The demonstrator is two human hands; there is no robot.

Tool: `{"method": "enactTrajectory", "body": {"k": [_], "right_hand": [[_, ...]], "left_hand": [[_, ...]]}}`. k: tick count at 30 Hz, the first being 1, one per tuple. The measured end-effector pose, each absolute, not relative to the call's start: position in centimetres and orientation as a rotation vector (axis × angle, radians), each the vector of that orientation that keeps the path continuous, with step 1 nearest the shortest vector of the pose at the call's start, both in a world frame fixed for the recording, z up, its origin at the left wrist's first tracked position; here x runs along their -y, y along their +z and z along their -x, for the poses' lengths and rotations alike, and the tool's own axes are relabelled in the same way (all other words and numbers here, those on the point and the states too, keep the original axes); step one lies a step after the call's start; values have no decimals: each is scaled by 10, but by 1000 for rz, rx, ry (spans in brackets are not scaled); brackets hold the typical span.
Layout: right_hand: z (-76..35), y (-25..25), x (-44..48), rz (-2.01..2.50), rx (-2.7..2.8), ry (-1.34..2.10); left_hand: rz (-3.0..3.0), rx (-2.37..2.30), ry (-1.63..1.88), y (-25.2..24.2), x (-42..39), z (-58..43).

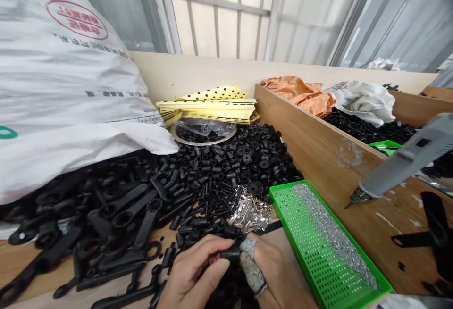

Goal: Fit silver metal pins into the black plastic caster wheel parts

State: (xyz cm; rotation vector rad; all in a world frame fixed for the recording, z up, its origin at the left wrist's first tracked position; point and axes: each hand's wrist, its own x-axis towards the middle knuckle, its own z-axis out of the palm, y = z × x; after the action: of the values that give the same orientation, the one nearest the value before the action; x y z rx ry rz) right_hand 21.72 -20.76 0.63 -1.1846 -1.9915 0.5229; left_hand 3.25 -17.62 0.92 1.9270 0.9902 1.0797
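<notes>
Left hand [193,271] and right hand [272,266], grip closed on a black plastic sleeve [230,254], apparently; grey finger cot [252,262] on the right

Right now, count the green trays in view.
2: a perforated green tray at front holding silver parts, and a partly hidden green tray beyond the wooden divider, among black parts. Others may be hidden.

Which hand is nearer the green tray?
Right: the right hand sits just left of the green tray, apart from it; the left hand lies farther left, beyond the right hand.
</notes>
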Motion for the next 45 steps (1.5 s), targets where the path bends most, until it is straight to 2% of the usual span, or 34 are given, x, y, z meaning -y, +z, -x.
{"method": "enactTrajectory", "body": {"k": [9, 14, 16, 22, 37, 45], "right_hand": [[-224, -27, 217, 1204, 1962, 680], [-218, -14, 206, 1273, 2037, 782], [-212, -2, 191, 1312, 2130, 718], [-202, 9, 143, 1630, 2427, 229], [-183, 1, 123, 1546, 2662, 163], [-189, -2, 129, 1524, 2623, 97]], "left_hand": [[-2032, -805, 1196, -10, 184, -28], [-2182, -781, 1119, -8, 172, -15], [-2215, -872, 1071, -3, 161, -7], [-2160, -1253, 1026, 3, 122, 11], [-2389, -1516, 830, -1, 64, 28], [-2642, -1637, 499, -5, 47, 5]]}}
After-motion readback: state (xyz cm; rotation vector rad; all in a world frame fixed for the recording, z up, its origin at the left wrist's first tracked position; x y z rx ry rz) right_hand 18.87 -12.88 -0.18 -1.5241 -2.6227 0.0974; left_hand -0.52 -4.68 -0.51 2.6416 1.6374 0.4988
